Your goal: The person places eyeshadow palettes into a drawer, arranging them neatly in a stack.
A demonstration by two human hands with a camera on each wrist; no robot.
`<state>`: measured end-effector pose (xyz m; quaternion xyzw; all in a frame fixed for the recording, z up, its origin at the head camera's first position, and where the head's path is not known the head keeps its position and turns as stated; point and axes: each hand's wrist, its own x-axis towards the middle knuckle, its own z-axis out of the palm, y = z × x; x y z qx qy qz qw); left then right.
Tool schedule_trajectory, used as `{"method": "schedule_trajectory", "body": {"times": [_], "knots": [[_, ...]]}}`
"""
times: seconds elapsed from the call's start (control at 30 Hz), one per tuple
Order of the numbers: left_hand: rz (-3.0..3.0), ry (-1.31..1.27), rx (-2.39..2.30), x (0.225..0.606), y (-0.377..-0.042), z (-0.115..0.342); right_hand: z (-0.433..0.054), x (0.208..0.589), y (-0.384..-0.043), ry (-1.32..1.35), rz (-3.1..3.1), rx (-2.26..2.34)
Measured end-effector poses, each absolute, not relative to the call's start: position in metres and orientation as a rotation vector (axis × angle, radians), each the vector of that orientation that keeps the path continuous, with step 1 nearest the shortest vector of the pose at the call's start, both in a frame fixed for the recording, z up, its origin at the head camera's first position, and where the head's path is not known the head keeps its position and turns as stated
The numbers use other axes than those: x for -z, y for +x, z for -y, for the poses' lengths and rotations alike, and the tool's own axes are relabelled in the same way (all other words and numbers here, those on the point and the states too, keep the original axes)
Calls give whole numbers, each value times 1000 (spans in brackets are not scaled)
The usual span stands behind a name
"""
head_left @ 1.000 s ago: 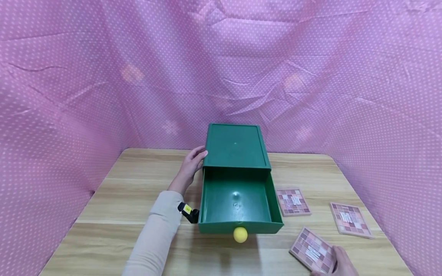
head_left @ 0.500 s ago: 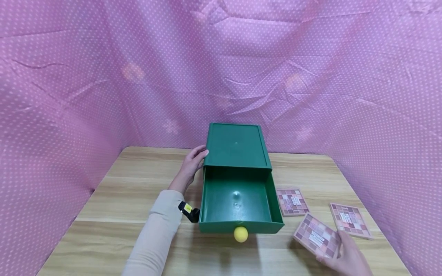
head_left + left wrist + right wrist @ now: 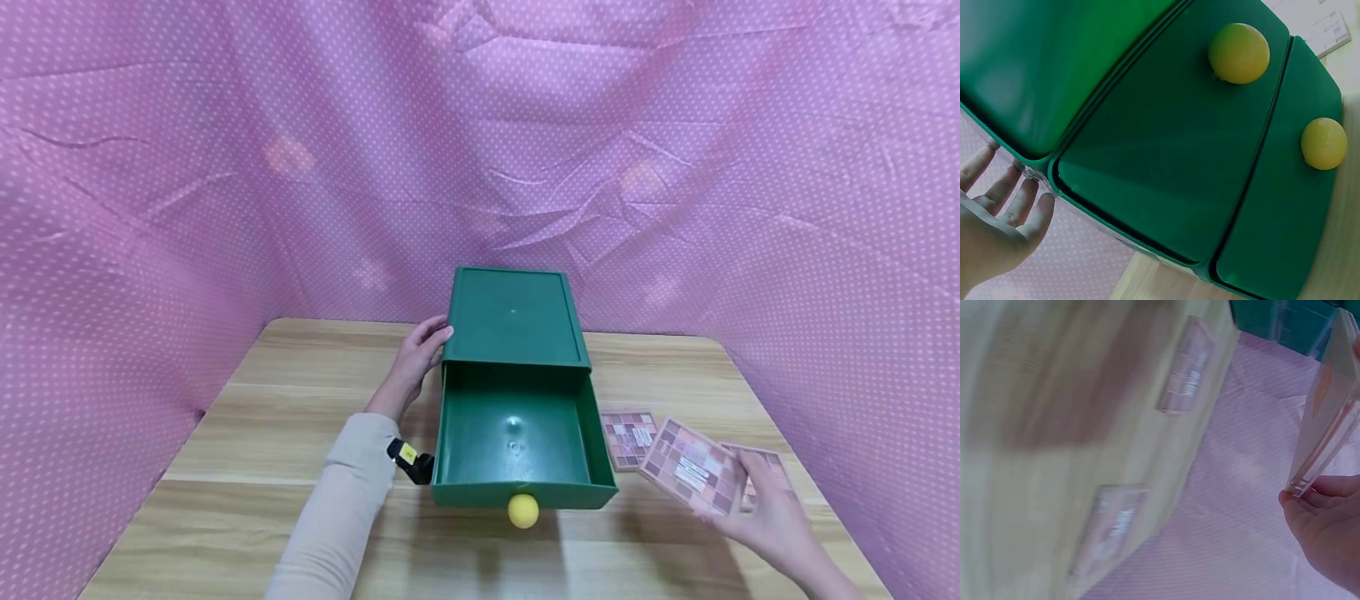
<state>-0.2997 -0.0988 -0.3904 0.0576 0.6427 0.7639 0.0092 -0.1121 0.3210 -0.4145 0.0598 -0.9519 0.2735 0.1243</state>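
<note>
A green drawer cabinet (image 3: 517,317) stands mid-table with its top drawer (image 3: 517,417) pulled out and bare inside. My left hand (image 3: 416,358) rests against the cabinet's left side; in the left wrist view its fingers (image 3: 1035,215) lie extended along that wall. My right hand (image 3: 772,517) pinches a pink eyeshadow palette (image 3: 693,468) by one edge, above the table and right of the drawer. From the right wrist view, this palette (image 3: 1325,419) appears nearly edge-on, thumb and fingers at its corner.
One more eyeshadow palette (image 3: 628,440) lies beside the drawer's right wall; another (image 3: 776,475) lies farther right, partly behind the right hand. A yellow ball knob (image 3: 522,511) juts from the drawer front. Lower drawers (image 3: 1166,144) are closed. Pink dotted cloth (image 3: 480,150) encloses the table.
My right hand has lifted the palette off the table and carried it upward and slightly to the right in the view. The left hand and cabinet have stayed put.
</note>
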Motion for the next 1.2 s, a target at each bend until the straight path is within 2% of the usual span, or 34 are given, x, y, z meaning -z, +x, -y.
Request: {"method": "schedule_trajectory", "body": {"times": [0.47, 1.2], "knots": [[-2009, 203, -2378, 390, -295, 97, -313, 352, -129, 256, 2813, -691], [-2033, 186, -2380, 391, -290, 96, -255, 311, -154, 524, 2779, -896]]}}
